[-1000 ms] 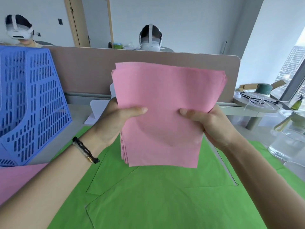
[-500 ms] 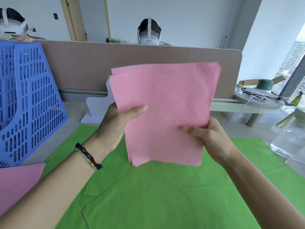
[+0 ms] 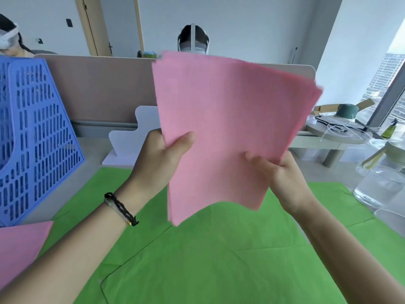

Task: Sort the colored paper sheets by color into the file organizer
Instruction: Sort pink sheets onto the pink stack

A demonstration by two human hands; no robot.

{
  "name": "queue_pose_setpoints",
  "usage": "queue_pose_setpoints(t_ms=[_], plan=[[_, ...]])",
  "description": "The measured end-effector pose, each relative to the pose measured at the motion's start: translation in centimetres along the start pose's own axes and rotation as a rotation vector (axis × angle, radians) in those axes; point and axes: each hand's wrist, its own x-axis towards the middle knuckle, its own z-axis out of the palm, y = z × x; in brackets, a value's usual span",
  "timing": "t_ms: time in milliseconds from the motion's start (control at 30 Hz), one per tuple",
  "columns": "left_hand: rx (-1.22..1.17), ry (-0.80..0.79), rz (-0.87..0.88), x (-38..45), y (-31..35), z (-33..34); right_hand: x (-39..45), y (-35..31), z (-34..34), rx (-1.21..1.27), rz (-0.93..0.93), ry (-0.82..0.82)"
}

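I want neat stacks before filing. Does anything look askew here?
Yes: the pink stack held by the left hand and right hand is tilted, its top-right edges fanned out unevenly.

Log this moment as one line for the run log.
left hand grips pink paper stack | right hand grips same stack | green sheets on desk | blue perforated plastic file organizer left

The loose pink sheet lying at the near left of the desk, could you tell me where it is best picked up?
Probably at its pointed corner, approached from the right: the loose pink sheet lies flat with that corner toward the green sheets.
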Motion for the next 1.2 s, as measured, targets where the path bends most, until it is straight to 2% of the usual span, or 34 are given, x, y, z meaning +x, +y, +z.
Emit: queue_pose_setpoints(t_ms=[100, 267, 433, 600, 700, 833, 967, 1200], plan=[[-0.061, 0.067, 0.027, -0.3, 0.2, 1.3, 0.0, -0.4, 0.8, 0.044, 0.014, 0.005], [-0.297, 0.136, -0.079, 0.0, 0.5, 1.5, 0.1, -0.8, 1.0, 0.081, -0.055, 0.051], [-0.218, -0.038, -0.179, -2.4, -2.5, 0.6, -1.2, 1.8, -0.3, 0.089, 0.055, 0.011], [-0.233, -0.067, -0.134, -1.8, -1.6, 1.3, -0.7, 1.0, -0.1, 0.093, 0.068, 0.013], [-0.233, -0.098, -0.174, -1.9, -2.3, 1.0, -0.7, 1.2, -0.7, 0.107, 0.084, 0.018], [-0.184, -0.084, -0.329, -4.1, -5.1, 1.4, -1.8, 2.9, -0.7, 0.058, 0.164, 0.013], [-0.178, -0.031, -0.356, -3.8, -5.6, 2.0, -1.8, 3.0, -0.8, 0.082, 0.160, 0.045], [-0.158, -0.047, -0.463, -4.6, -6.6, 2.6, -2.1, 2.9, 0.1, 0.089, 0.251, 0.115]])
